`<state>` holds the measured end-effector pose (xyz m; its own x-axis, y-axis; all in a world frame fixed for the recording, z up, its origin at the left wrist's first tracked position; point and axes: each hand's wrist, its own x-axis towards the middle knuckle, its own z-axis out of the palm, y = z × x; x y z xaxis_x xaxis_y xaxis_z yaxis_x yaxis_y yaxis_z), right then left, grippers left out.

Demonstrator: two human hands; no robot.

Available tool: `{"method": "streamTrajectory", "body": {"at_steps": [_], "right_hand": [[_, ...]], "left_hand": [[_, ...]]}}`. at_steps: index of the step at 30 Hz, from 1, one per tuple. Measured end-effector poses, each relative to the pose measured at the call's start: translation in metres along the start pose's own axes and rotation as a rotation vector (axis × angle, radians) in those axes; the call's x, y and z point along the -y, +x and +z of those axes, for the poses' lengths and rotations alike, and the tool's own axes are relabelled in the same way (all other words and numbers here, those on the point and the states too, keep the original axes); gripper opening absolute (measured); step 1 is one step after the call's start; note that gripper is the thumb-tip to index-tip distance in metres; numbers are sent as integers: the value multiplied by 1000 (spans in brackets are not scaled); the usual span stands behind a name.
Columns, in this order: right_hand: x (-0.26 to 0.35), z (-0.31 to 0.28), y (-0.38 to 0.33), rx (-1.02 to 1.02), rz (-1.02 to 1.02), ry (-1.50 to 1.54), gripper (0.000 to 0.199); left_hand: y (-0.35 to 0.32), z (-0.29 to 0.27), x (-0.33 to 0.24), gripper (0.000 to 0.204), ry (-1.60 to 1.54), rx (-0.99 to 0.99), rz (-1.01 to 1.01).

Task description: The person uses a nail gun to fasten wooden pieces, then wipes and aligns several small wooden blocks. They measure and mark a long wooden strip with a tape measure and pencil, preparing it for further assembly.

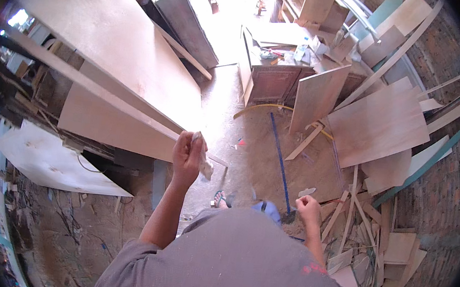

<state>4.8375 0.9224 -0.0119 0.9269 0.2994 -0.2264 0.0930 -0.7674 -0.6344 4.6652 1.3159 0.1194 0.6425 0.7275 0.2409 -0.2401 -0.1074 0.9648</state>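
My left hand (pixel 186 158) is raised beside the front end of a long wooden board, its fingers closed round a pale, crumpled piece that looks like a rag (pixel 205 168). The rag hangs down on the hand's right side. Lower and to the right, my right hand (pixel 307 211) is closed, with a small flat whitish piece (pixel 306 192) sticking out at its fingertips. What that piece is cannot be made out. Large pale wood panels (pixel 114 27) lie on the left, with a long narrow board (pixel 97 83) across them near my left hand.
A cluttered wooden cabinet (pixel 280 79) stands ahead, with a panel (pixel 317 96) leaning on it. More sheets (pixel 378 124) rest at the right by a brick wall (pixel 437 180). Offcuts (pixel 355 222) litter the floor at my right; a blue strip (pixel 279 162) lies in front.
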Motion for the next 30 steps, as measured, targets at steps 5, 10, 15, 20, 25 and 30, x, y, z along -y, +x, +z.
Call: {"method": "streamTrajectory", "body": {"at_steps": [5,10,15,20,25,30], "right_hand": [[22,25,85,-35,44,-58,22],[57,35,244,7,-116,-108,20],[136,51,501,40,-308,-103,21],[221,114,738,78,-423,-120,25],[262,180,888,322,-374,-444,45],[268,253,958,507,-451,-725,59]], "left_hand": [[89,9,24,10,-6,-54,17],[147,13,62,10,104,-234,-16],[214,43,121,10,235,-455,-57],[261,104,162,11,307,-651,-243],[283,150,168,10,297,-779,-354],[276,168,161,11,251,-936,-412]]}}
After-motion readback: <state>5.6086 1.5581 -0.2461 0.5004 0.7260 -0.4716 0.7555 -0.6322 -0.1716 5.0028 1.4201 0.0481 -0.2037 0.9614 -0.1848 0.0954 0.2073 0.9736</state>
